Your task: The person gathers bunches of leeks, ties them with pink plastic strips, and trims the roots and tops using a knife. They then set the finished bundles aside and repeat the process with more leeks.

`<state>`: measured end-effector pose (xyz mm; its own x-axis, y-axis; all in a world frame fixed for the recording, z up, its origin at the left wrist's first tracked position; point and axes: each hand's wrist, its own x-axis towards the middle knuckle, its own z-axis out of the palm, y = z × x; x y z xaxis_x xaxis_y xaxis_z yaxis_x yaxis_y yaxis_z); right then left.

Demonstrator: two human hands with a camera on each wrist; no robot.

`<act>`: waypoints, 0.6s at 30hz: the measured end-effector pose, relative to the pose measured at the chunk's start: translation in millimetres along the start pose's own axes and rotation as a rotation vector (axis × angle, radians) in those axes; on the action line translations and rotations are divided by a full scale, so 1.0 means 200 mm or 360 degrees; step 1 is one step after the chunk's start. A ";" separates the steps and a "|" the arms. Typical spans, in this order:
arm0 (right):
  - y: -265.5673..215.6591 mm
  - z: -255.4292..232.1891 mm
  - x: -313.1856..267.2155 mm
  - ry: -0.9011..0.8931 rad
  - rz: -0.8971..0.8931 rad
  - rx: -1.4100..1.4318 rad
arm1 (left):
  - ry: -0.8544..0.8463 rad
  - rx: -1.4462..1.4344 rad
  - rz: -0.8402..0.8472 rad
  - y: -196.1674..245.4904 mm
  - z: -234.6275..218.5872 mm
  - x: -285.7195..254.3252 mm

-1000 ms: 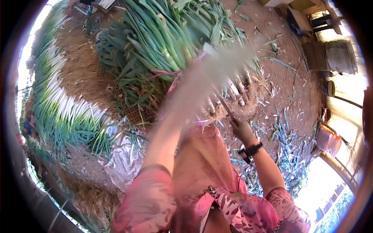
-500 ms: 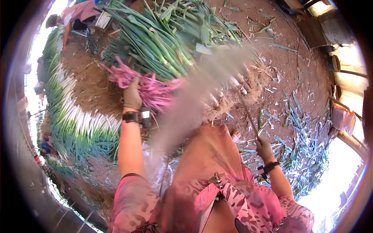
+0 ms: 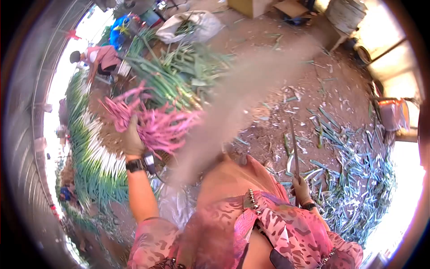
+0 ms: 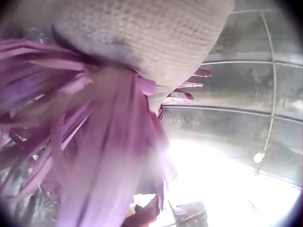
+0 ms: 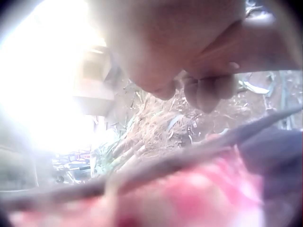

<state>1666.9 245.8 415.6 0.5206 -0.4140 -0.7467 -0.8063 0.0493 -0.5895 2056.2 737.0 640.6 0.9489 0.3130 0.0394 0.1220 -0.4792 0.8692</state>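
Note:
In the head view, the gloved left hand (image 3: 133, 140) grips a bundle of pink strips (image 3: 165, 129), whose loose ends fan out on both sides. The left wrist view has the knitted glove (image 4: 147, 38) above hanging pink strips (image 4: 106, 151); its fingertips are hidden. Lower right in the head view, the right hand (image 3: 301, 190) holds a thin dark rod (image 3: 294, 148) that points away from the body. Curled fingers (image 5: 206, 94) appear in the right wrist view. Beyond the strips lies a heap of long green leafy stalks (image 3: 174, 78).
Rows of white-and-green stalks (image 3: 96, 161) lie at left, where another person (image 3: 105, 58) bends over. Leaf scraps (image 3: 354, 175) cover the ground at right. A white sack (image 3: 201, 27) and boxes stand farther back. A blurred brownish band crosses the head view's middle.
The head view has swung, bringing the sack and the bent person into sight. The left hand, hidden by the blur at first, has come out leftward holding the strips. The right hand has moved away from the stalk heap.

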 end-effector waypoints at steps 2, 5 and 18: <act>0.17 -0.24 -0.14 0.0126 0.0064 -0.0080 | -0.0098 0.0084 -0.0209 0.00 0.14 -0.32; 0.63 -0.63 -0.24 0.0005 0.0172 -0.0507 | -0.0340 -0.0059 -0.0513 -0.32 0.35 -0.62; 0.14 -1.13 0.34 0.0551 -0.0129 -0.0429 | -0.0402 -0.0625 -0.0784 -0.49 1.05 -0.61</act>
<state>1616.7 14.4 419.1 0.4975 -0.6892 -0.5268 -0.8349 -0.2157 -0.5063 1988.4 574.0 447.4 0.8543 0.1947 -0.4819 0.4880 0.0184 0.8726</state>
